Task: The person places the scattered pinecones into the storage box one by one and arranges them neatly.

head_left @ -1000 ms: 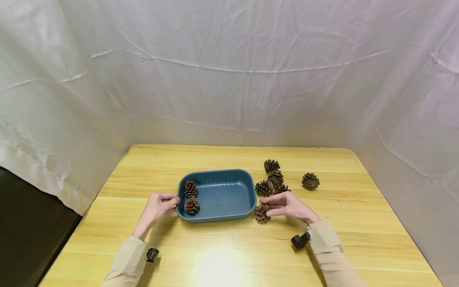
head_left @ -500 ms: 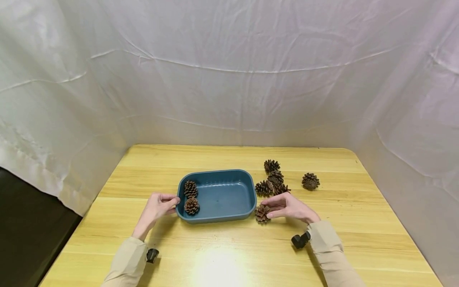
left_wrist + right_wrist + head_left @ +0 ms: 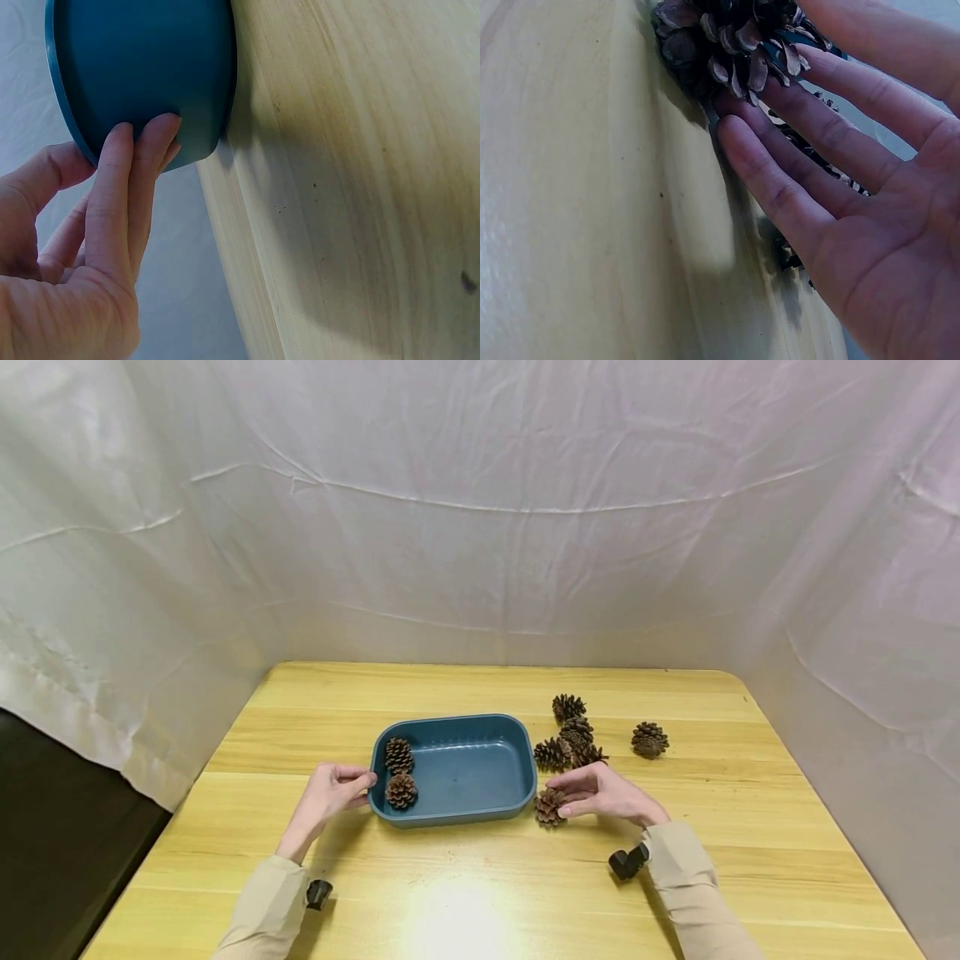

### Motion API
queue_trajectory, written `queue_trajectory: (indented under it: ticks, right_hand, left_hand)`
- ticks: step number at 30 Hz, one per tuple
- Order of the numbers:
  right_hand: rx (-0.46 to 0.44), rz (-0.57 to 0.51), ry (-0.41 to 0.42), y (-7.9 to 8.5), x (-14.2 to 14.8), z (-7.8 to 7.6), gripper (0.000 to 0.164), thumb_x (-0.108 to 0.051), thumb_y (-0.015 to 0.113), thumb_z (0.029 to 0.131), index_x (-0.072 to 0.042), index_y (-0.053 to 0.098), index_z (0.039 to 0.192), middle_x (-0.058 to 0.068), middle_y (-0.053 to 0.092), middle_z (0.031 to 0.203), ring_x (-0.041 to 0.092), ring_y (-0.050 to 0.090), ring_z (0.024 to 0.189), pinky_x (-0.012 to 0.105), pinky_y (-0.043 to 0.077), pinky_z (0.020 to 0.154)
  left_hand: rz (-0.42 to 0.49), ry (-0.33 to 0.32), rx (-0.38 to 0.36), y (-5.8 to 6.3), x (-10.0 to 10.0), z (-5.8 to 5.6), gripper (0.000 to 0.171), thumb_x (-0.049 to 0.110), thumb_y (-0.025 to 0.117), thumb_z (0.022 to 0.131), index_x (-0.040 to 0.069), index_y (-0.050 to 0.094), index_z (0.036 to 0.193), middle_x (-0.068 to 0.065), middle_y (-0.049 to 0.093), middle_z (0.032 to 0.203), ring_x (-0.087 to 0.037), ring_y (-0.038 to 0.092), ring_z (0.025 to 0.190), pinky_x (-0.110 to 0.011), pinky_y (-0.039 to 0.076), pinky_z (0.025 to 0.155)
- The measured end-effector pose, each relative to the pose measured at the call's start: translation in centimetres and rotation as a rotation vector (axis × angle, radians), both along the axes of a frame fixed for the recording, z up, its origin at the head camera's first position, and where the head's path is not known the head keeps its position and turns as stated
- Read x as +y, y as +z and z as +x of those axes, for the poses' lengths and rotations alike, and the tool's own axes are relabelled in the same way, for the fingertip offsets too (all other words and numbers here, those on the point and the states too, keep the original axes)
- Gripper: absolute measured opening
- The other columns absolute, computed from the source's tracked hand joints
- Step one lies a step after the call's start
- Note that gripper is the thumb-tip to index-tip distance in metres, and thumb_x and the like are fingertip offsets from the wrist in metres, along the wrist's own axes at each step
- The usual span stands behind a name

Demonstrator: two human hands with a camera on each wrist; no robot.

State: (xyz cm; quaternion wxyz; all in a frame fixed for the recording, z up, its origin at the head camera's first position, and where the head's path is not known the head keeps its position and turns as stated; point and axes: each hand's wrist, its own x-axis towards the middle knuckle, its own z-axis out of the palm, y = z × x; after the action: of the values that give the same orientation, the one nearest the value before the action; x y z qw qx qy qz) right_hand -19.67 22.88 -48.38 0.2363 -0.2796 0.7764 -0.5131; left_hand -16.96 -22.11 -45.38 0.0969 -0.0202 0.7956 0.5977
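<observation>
A teal plastic tub (image 3: 472, 777) lies on the wooden table, with two pine cones (image 3: 401, 790) inside at its left end. My left hand (image 3: 327, 795) pinches the tub's left rim; in the left wrist view the fingers (image 3: 112, 195) lie along the outer wall and the thumb is at the edge. At the tub's right end, my right hand (image 3: 606, 795) holds a brown pine cone (image 3: 549, 807) between thumb and fingers, low at the table. The right wrist view shows the held pine cone (image 3: 727, 45) at the fingertips, partly cut off by the frame's top.
Several pine cones (image 3: 576, 732) are clustered right of the tub, just beyond my right hand. A lone pine cone (image 3: 649, 739) sits farther right. White cloth (image 3: 495, 568) hangs behind and beside the wooden table (image 3: 712, 877).
My right fingers and thumb have closed slightly on the pine cone, which has barely shifted. My left hand and the tub stay in place.
</observation>
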Motion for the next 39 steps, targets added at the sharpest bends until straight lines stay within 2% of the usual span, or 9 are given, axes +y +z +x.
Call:
queue_trajectory:
  ticks: [3, 7, 10, 18, 23, 30, 39]
  right_hand:
    - [-0.008, 0.001, -0.006, 0.0, 0.0, 0.0, 0.056, -0.011, 0.075, 0.088, 0.012, 0.054, 0.134, 0.033, 0.059, 0.135, 0.039, 0.064, 0.121, 0.026, 0.057, 0.104]
    - [-0.027, -0.004, -0.010, 0.0, 0.1, 0.0, 0.056, -0.011, 0.077, 0.087, 0.011, 0.056, 0.133, 0.032, 0.059, 0.136, 0.024, 0.067, 0.118, 0.018, 0.056, 0.101]
    - [-0.033, -0.010, -0.008, 0.0, 0.1, 0.0, 0.056, -0.011, 0.077, 0.086, 0.010, 0.057, 0.133, 0.032, 0.059, 0.136, 0.017, 0.068, 0.116, 0.016, 0.056, 0.100]
    - [0.003, -0.004, -0.020, -0.2, 0.3, 0.0, 0.049, -0.010, 0.077, 0.085, 0.009, 0.062, 0.127, 0.030, 0.065, 0.128, 0.011, 0.069, 0.107, 0.018, 0.058, 0.097]
    - [-0.007, -0.024, -0.015, -0.2, 0.3, 0.0, 0.046, -0.009, 0.077, 0.085, 0.009, 0.063, 0.125, 0.030, 0.067, 0.123, 0.011, 0.071, 0.102, 0.020, 0.060, 0.094]
    - [-0.020, -0.030, -0.027, 0.3, 0.2, 0.2, 0.044, -0.010, 0.077, 0.085, 0.007, 0.064, 0.124, 0.028, 0.069, 0.120, 0.014, 0.071, 0.098, 0.022, 0.061, 0.092]
    - [-0.002, -0.027, 0.011, 1.1, 0.3, -0.5, 0.042, -0.009, 0.077, 0.085, 0.005, 0.066, 0.123, 0.027, 0.070, 0.120, 0.013, 0.071, 0.097, 0.023, 0.062, 0.091]
  left_hand:
    - [-0.004, 0.003, -0.003, 0.0, 0.1, 0.0, 0.035, 0.001, 0.062, 0.097, -0.022, 0.058, 0.122, -0.035, 0.066, 0.120, -0.014, 0.074, 0.089, -0.026, 0.065, 0.081]
    - [-0.013, 0.004, -0.003, 0.1, 0.1, 0.1, 0.034, 0.001, 0.061, 0.097, -0.021, 0.059, 0.123, -0.035, 0.066, 0.121, -0.014, 0.074, 0.090, -0.026, 0.065, 0.081]
    - [-0.013, 0.014, -0.006, 0.0, 0.1, 0.1, 0.033, 0.001, 0.062, 0.097, -0.021, 0.060, 0.122, -0.035, 0.066, 0.121, -0.014, 0.074, 0.089, -0.026, 0.065, 0.081]
    - [-0.015, 0.005, 0.000, 0.0, 0.1, 0.0, 0.034, 0.002, 0.062, 0.097, -0.021, 0.059, 0.122, -0.035, 0.066, 0.120, -0.011, 0.073, 0.087, -0.024, 0.065, 0.079]
    - [-0.016, 0.001, 0.010, -0.1, -0.1, -0.1, 0.034, 0.002, 0.062, 0.097, -0.022, 0.059, 0.121, -0.035, 0.067, 0.119, -0.015, 0.075, 0.089, -0.026, 0.066, 0.079]
    - [-0.020, 0.006, 0.004, 0.0, 0.0, 0.0, 0.033, 0.001, 0.061, 0.097, -0.021, 0.060, 0.122, -0.035, 0.066, 0.120, -0.011, 0.074, 0.087, -0.025, 0.065, 0.080]
    - [-0.015, 0.013, 0.000, 0.1, 0.1, 0.1, 0.032, 0.001, 0.061, 0.097, -0.020, 0.060, 0.121, -0.035, 0.066, 0.119, -0.007, 0.073, 0.083, -0.023, 0.065, 0.080]
